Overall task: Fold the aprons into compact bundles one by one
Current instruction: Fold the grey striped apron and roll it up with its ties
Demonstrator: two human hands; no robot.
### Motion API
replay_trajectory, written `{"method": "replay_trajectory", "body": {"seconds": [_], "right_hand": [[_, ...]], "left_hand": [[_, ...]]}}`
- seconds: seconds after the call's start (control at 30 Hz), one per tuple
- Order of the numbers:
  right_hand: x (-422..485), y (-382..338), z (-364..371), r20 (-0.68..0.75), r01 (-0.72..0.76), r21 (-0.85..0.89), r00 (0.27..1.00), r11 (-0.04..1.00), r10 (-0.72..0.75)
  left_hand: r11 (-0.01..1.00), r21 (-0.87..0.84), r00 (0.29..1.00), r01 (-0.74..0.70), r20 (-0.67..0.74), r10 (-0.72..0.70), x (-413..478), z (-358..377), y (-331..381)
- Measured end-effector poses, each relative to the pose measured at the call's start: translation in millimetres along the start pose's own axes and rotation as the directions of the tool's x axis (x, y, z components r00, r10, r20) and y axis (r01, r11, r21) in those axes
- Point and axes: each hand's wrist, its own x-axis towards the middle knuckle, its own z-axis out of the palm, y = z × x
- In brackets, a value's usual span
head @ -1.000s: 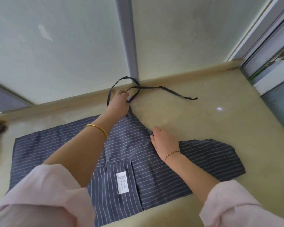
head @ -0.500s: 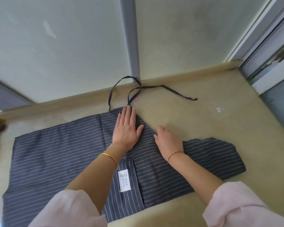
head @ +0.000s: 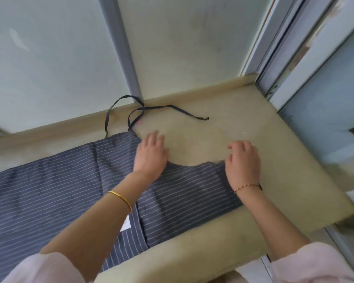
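Observation:
A dark grey apron (head: 55, 186) with thin white stripes lies spread flat on a beige ledge (head: 243, 123). Its black ties (head: 143, 108) loop toward the back wall. My left hand (head: 150, 155) lies flat with straight fingers on the apron's upper edge. My right hand (head: 242, 162) rests at the apron's right end, fingers loosely bent over the cloth edge; the frame is blurred there. A white label (head: 125, 222) on the pocket peeks out beside my left forearm.
The ledge ends at a raised lip along the back wall and at a window frame (head: 278, 58) on the right. Frosted panels and a grey post (head: 121, 50) stand behind. The ledge's front edge (head: 192, 252) drops off near me.
My left hand left the ties, came down onto the cloth and slid right. My right hand moved right along the apron to its right end. The view shifted right.

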Motion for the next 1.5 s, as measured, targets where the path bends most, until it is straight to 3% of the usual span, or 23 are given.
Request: {"method": "replay_trajectory", "body": {"seconds": [0.07, 0.17, 0.27, 0.37, 0.47, 0.67, 0.8, 0.93, 1.07, 1.23, 1.4, 1.5], "right_hand": [[4, 26, -7, 0.043, -0.161, -0.053, 0.986, 0.986, 0.163], [12, 57, -4, 0.301, -0.289, -0.024, 0.911, 0.957, 0.283], [10, 73, -2, 0.456, -0.302, 0.148, 0.866, 0.942, 0.206], [6, 80, -8, 0.512, -0.408, 0.399, 0.842, 0.821, 0.17], [3, 84, -10, 0.588, -0.437, 0.468, 0.803, 0.768, 0.099], [-4, 89, -8, 0.539, -0.339, 0.532, 0.842, 0.776, -0.001], [-3, 95, -3, 0.557, -0.385, 0.524, 0.83, 0.76, 0.036], [-2, 95, -2, 0.579, -0.465, 0.559, 0.811, 0.686, 0.078], [2, 101, 3, 0.484, -0.334, 0.487, 0.872, 0.807, 0.069], [9, 99, 5, 0.505, -0.222, 0.398, 0.863, 0.89, -0.011], [10, 98, -4, 0.602, -0.209, 0.438, 0.79, 0.874, -0.112], [6, 98, -3, 0.559, -0.118, 0.447, 0.811, 0.887, -0.173]], "left_hand": [[0.99, -0.056, 0.99, -0.129, 0.058, 0.132, -6, 5, 44], [0.971, -0.004, 0.951, -0.238, 0.201, 0.234, -10, 17, 94], [0.972, 0.027, 0.944, -0.231, 0.249, 0.218, -11, 22, 118], [0.978, 0.01, 0.955, -0.209, 0.219, 0.201, -11, 21, 128], [0.976, 0.022, 0.943, -0.216, 0.264, 0.203, -11, 21, 134], [0.977, -0.206, 0.896, 0.058, 0.442, 0.039, -3, 20, 152], [0.985, -0.174, 0.892, -0.002, 0.444, 0.081, -1, 18, 154], [0.941, -0.334, 0.856, -0.057, 0.468, 0.219, -3, 16, 155], [0.945, -0.319, 0.822, -0.066, 0.52, 0.233, -5, 14, 153], [0.945, -0.317, 0.766, -0.08, 0.587, 0.262, -6, 7, 154], [0.916, -0.401, 0.823, -0.022, 0.512, 0.244, -3, 3, 150], [0.877, -0.48, 0.859, -0.017, 0.443, 0.259, -1, 4, 149]]}}
